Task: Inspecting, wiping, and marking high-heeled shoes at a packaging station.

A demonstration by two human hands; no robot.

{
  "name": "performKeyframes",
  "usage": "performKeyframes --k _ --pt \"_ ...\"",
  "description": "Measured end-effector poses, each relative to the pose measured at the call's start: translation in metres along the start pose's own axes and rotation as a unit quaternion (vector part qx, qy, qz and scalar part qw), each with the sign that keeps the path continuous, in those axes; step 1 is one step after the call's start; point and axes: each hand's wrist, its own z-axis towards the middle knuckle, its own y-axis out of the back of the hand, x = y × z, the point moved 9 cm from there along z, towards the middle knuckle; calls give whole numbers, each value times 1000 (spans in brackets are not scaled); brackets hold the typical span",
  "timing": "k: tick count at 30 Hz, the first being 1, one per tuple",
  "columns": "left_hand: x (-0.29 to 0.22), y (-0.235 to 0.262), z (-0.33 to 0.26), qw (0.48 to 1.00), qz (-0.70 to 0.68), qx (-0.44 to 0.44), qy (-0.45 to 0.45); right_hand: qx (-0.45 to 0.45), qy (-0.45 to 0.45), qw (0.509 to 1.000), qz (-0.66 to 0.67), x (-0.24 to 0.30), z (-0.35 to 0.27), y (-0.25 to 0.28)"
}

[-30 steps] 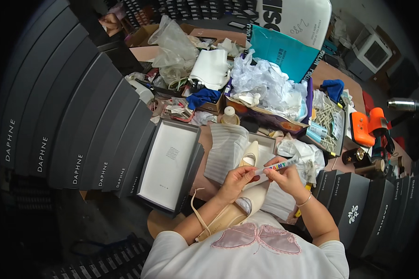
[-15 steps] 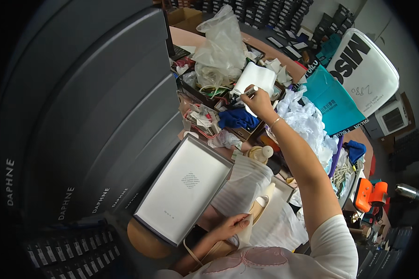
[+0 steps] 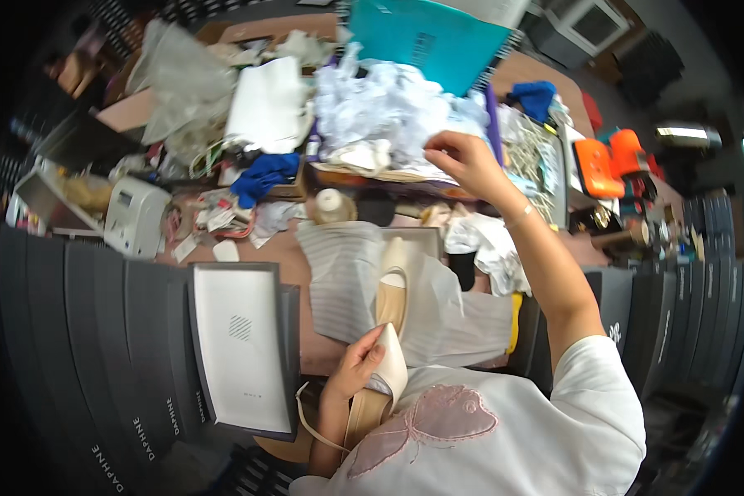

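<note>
My left hand (image 3: pixel 360 361) is closed around a cream pointed-toe shoe (image 3: pixel 394 360) with a thin strap, held low against my front. Just beyond it a second cream shoe (image 3: pixel 392 299) lies on white tissue paper (image 3: pixel 438 302) spread over a shoebox (image 3: pixel 424 240). My right hand (image 3: pixel 469 161) is raised over the near edge of a purple bin (image 3: pixel 493 124) heaped with thin pale plastic (image 3: pixel 388 107). Its fingers are bent together; whatever they may hold does not show.
A white-lined box lid (image 3: pixel 240 339) stands at left beside a row of dark shoeboxes (image 3: pixel 99 331). Beyond are a bottle (image 3: pixel 332 207), blue cloth (image 3: pixel 264 178), a white padded roll (image 3: pixel 264 103) and a white device (image 3: pixel 136 217). At right sits an orange tool (image 3: pixel 597 168).
The view has swung round to the right. My right hand has left the white padded roll, and the white pen-like item it held no longer shows. My left hand now clasps the shoe's toe.
</note>
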Motion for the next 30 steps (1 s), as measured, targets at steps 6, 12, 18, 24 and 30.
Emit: performKeyframes --k 6,12,18,24,30 --pt "-25 -46 20 997 43 64 11 10 -132 986 105 -78 -226 -8" --pt "-19 -99 47 977 95 137 132 -69 -214 966 125 -107 -331 -61" --pt "-30 -120 48 974 129 143 119 -293 -154 927 -175 -165 -296 44" --pt "-48 -100 26 989 108 88 55 -239 -166 910 -294 -217 -287 21" --pt "-52 -84 14 995 80 51 12 -261 -168 935 172 -119 -316 44"
